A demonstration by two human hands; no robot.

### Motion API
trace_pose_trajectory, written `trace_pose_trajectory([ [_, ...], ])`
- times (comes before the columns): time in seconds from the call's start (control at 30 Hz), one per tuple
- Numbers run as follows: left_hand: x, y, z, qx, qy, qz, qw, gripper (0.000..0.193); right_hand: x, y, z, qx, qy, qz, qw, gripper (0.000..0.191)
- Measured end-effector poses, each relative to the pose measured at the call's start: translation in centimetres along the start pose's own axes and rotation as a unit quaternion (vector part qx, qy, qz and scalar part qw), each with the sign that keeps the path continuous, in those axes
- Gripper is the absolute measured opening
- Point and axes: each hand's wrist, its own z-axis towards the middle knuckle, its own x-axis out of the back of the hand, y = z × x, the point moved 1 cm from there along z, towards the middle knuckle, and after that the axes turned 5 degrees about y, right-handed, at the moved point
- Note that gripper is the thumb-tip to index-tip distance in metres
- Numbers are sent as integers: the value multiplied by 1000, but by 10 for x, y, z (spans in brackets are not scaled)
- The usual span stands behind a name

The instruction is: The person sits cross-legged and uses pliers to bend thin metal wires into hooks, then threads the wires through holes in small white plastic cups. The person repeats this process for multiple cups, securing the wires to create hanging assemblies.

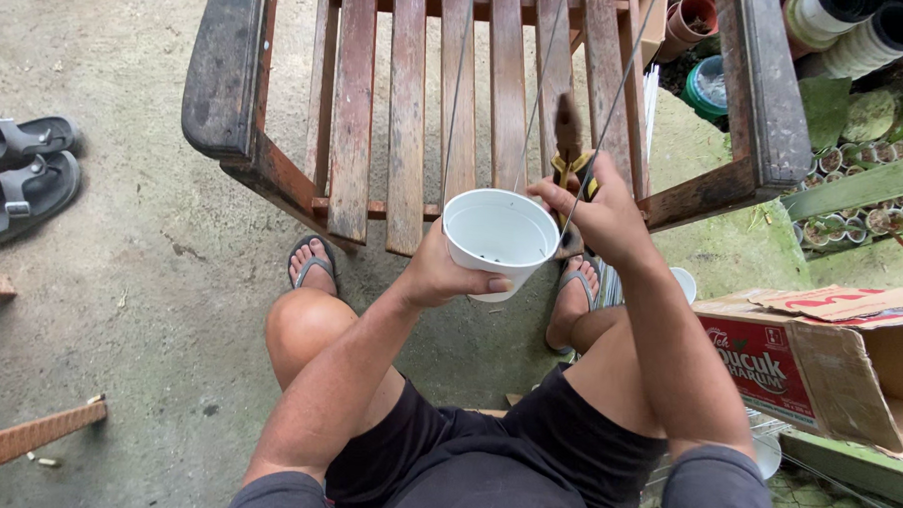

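Observation:
My left hand (443, 274) grips a white plastic pot (498, 238) from below and holds it up over my knees. Thin metal wires (457, 94) run from the pot's rim up and out of the frame. My right hand (598, 214) is closed at the pot's right rim, pinching one wire, with yellow-handled pliers (570, 158) partly hidden behind its fingers. A few dark specks lie in the pot's bottom.
A weathered wooden slatted chair (407, 102) stands just ahead. A torn cardboard box (828, 362) sits at the right, with stacked pots (850, 28) and small seedling cups (863, 218) beyond. Grey sandals (24, 169) lie at left on the concrete floor.

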Motion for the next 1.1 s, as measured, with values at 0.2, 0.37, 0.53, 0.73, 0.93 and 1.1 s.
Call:
trace_pose_trajectory([
  [0.2, 1, 19, 3, -34, 14, 62, 997, 85, 31, -13, -10, -39, 6, -174, 984, 28],
  [0.37, 4, 25, 2, -34, 20, 90, 995, 83, 46, -40, -23, 167, 5, -367, 915, 19],
  [0.53, -1, 26, -6, -18, 13, 100, 995, 83, 39, -76, -38, 305, -5, -509, 805, 22],
  [0.73, -4, 30, -6, -20, 14, 77, 997, 84, 24, -106, -44, 359, -15, -619, 698, 23],
  [0.93, -2, 32, -8, -26, 13, 105, 994, 82, 18, -117, -45, 354, -15, -648, 674, 25],
  [1.1, 0, 32, -10, -18, 20, 94, 995, 84, 10, -120, -45, 352, -31, -655, 667, 21],
])
